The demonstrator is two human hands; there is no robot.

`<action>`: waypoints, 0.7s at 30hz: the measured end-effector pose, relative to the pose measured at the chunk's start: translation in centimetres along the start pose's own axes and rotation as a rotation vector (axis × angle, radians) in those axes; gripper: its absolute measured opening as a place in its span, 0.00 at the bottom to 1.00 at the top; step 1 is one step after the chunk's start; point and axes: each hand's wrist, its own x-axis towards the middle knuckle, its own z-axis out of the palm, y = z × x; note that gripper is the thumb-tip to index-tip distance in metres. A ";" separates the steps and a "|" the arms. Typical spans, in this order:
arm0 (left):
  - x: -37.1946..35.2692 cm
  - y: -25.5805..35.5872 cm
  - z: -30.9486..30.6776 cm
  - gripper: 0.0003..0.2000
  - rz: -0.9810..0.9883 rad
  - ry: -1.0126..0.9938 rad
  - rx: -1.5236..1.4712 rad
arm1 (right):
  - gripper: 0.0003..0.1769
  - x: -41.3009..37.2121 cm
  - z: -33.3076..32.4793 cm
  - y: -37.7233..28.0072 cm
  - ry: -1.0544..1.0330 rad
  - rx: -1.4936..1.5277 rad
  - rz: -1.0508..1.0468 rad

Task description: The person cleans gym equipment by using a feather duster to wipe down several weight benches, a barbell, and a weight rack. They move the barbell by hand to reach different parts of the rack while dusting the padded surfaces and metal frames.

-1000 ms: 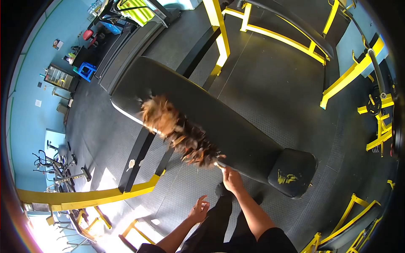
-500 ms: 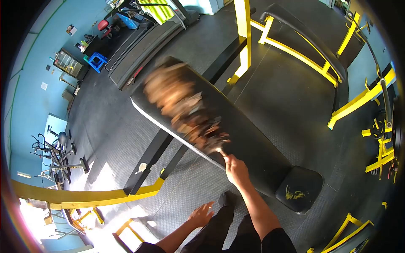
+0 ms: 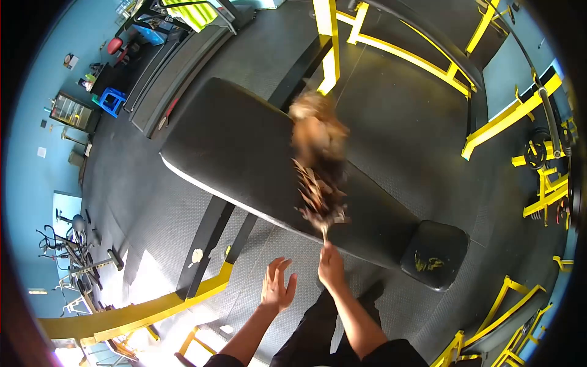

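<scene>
My right hand point(image 3: 332, 267) is wrapped round the short handle of a brown feather duster point(image 3: 320, 183). Its feathers, blurred by motion, lie across the middle of a long black padded bench point(image 3: 238, 134), the tip overlapping the far edge. My left hand point(image 3: 279, 285) is held in the air short of the bench's near edge, fingers spread, with nothing in it. At the bench's right end sits a smaller black pad point(image 3: 435, 254) with a worn yellowish patch.
Yellow steel frames point(image 3: 513, 119) stand to the right and behind the bench. A treadmill point(image 3: 183, 67) is at the back left, near a blue stool point(image 3: 112, 101). Exercise bikes point(image 3: 70, 251) stand along the left wall. A yellow beam point(image 3: 134, 318) runs low at front left.
The duster has swept right along the bench, from its left half to the middle. My left hand has risen and its fingers now point up. The camera view has shifted slightly.
</scene>
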 end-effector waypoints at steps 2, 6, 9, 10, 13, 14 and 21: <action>0.7 0.3 0.2 0.24 -0.003 -0.022 0.017 | 0.23 -4.8 0.5 3.0 0.020 0.145 0.011; 4.9 1.2 0.6 0.28 0.156 -0.094 0.300 | 0.18 -14.0 5.8 17.3 0.339 0.930 0.473; 8.4 3.0 0.1 0.31 0.131 -0.169 0.516 | 0.20 -15.4 4.7 19.5 0.510 0.863 0.475; 9.5 3.7 -0.3 0.33 0.146 -0.167 0.610 | 0.21 -15.6 3.8 20.0 0.513 0.600 0.451; 13.1 5.8 -1.7 0.35 0.116 -0.186 0.718 | 0.24 -15.0 -0.5 19.2 0.434 0.454 0.479; 14.2 6.2 -1.9 0.36 0.075 -0.204 0.721 | 0.24 -14.8 -1.0 19.9 0.427 0.460 0.480; 21.2 7.6 -5.2 0.40 0.079 -0.057 0.916 | 0.27 -15.1 -3.4 23.7 0.364 0.478 0.513</action>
